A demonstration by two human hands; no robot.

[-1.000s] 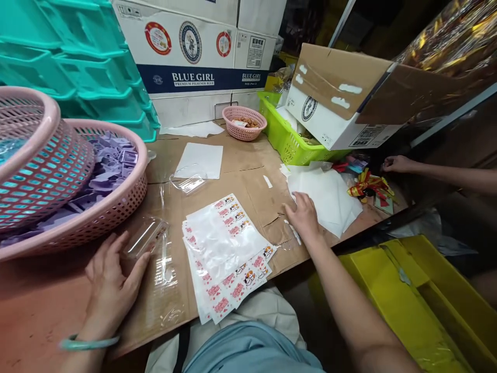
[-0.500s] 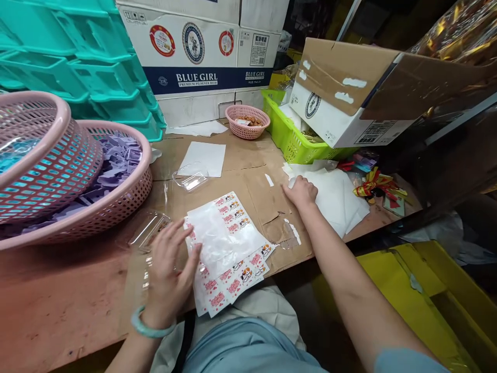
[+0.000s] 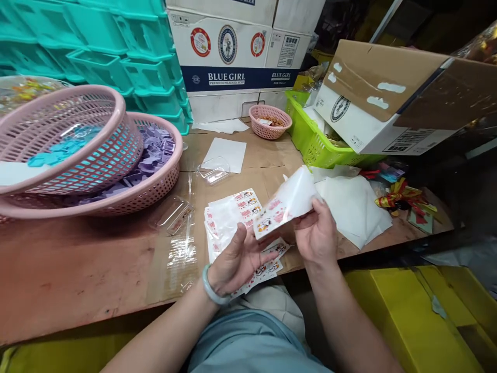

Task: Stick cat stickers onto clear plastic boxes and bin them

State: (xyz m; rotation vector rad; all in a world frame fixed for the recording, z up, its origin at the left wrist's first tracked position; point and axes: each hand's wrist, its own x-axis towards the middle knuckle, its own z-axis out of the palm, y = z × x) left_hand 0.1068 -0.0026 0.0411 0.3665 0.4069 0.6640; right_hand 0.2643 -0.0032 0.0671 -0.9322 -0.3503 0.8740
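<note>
My right hand (image 3: 317,233) grips a sticker sheet (image 3: 286,204) by its right edge, thumb on top. The sheet is partly bare white, with red print and a small cat picture near its lower left corner, and it is lifted and bent. My left hand (image 3: 240,261) is open, palm up, with fingers spread just below the sheet's lower corner; whether a finger touches it I cannot tell. Beneath and beside the left hand lie several overlapping printed sticker sheets (image 3: 227,215). A stack of white sheets (image 3: 347,204) lies to the right of my right hand.
Two clear plastic trays lie on the cardboard, one farther back (image 3: 215,171), one nearer (image 3: 174,216). Pink baskets (image 3: 171,173) with purple and blue pieces stand left, before turquoise crates (image 3: 151,77). A small pink basket (image 3: 271,124), green basket (image 3: 316,145) and carton (image 3: 361,98) stand behind.
My right hand has come back from the white stack and now holds a raised sticker sheet. My left hand has moved right and turned palm up. The view has shifted left.
</note>
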